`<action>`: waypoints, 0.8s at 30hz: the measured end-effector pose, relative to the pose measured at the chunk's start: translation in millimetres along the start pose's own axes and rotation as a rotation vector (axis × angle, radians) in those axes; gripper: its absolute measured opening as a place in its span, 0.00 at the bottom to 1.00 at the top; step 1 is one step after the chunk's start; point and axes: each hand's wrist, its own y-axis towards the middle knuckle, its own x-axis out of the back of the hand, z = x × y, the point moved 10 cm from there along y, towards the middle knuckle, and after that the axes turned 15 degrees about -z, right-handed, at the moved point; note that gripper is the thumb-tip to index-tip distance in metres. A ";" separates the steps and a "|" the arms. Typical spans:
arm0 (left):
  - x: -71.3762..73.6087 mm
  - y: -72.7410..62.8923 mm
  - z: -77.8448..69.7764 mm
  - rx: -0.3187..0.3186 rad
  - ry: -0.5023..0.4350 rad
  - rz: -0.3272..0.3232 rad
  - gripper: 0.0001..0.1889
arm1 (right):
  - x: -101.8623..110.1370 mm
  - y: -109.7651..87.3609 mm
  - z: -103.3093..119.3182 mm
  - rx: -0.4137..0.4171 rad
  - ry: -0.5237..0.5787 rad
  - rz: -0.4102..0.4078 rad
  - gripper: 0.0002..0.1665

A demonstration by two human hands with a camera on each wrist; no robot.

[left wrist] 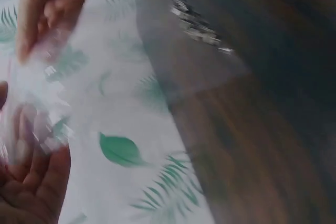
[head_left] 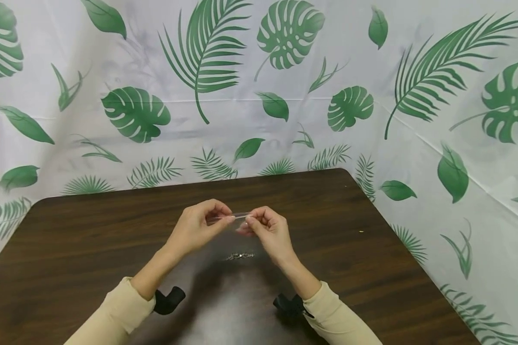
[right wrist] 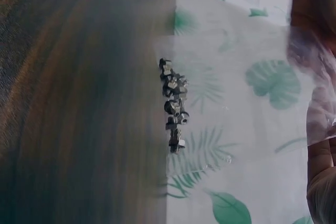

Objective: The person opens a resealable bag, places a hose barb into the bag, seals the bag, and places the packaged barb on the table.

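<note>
Between both hands hangs a clear plastic bag [right wrist: 226,163], its mouth [head_left: 241,215] up at the fingertips. Small silvery metal pieces [right wrist: 176,106], looking like nuts and bolts, lie clustered along its bottom; the head view shows the cluster [head_left: 240,256] below the hands. My left hand [head_left: 194,225] pinches one side of the mouth between thumb and fingers. On the other side, my right hand [head_left: 271,232] pinches the edge too, its lower fingers curled behind the plastic. In the left wrist view the bag [left wrist: 210,74] is see-through and blurred, with the metal pieces [left wrist: 197,24] in its far end.
A dark wood-grain table [head_left: 112,230] spreads under the hands. White cloth with green leaves [head_left: 241,120] rises behind it and on the right. Black wrist mounts [head_left: 169,301] sit below both sleeves. One tiny pale speck [head_left: 361,232] lies on the table at right.
</note>
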 end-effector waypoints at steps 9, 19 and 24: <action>2.0 -26.6 33.0 0.055 -0.123 -0.062 0.02 | 8.2 5.4 10.6 0.039 0.044 -0.029 0.07; 7.5 -41.8 34.5 0.078 -0.177 -0.132 0.02 | 9.2 -5.2 3.0 -0.038 -0.010 -0.013 0.09; 2.6 -57.6 45.2 0.232 -0.261 -0.049 0.03 | 7.2 -16.3 -6.1 -0.122 -0.061 0.056 0.11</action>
